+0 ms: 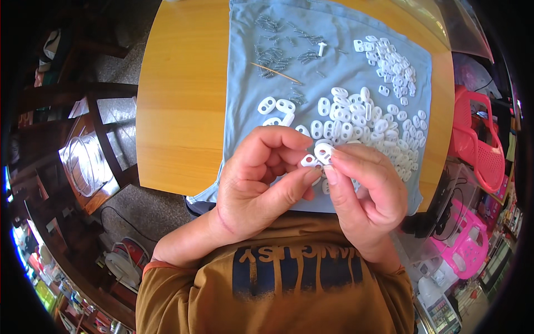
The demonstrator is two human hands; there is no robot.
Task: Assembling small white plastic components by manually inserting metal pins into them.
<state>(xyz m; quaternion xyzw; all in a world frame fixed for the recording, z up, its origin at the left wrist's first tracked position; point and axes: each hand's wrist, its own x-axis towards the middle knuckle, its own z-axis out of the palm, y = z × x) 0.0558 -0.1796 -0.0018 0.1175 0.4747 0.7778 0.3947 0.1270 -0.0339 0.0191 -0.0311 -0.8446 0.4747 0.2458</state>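
While the left hand (264, 181) and right hand (370, 189) pinch white pieces (322, 150), slack fingers could slip. One might drop among lookalikes (346, 131)

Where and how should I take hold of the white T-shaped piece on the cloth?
Pinch the white T-shaped piece by its narrow stem, probably from the near side: the stem points there, while springs lie to its left.

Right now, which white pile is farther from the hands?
The upper-right pile, near the far right corner of the blue cloth; the larger central pile of oval pieces lies close by the right hand.
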